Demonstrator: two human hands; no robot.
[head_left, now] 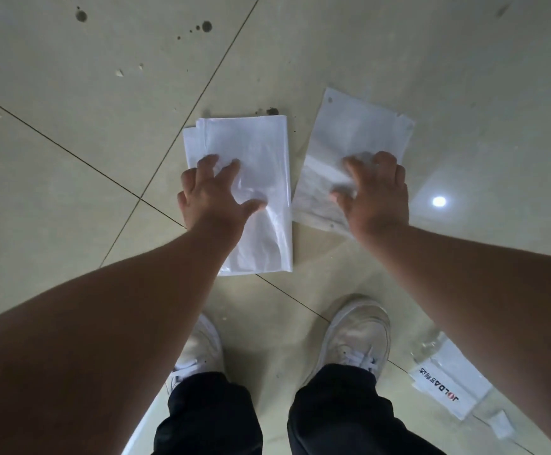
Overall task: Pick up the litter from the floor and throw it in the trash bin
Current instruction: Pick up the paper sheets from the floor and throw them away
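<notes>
Two pieces of litter lie side by side on the tiled floor ahead of my feet. A folded white plastic bag is on the left, and my left hand rests on its near half with fingers spread. A frosted clear plastic bag with punched corners lies on the right. My right hand presses on its near part, fingertips curled and bunching the plastic. No trash bin is in view.
A clear plastic bottle with a white label lies on the floor at the lower right, beside my right shoe. My left shoe stands below the white bag. Dark stains and small scraps dot the far tiles.
</notes>
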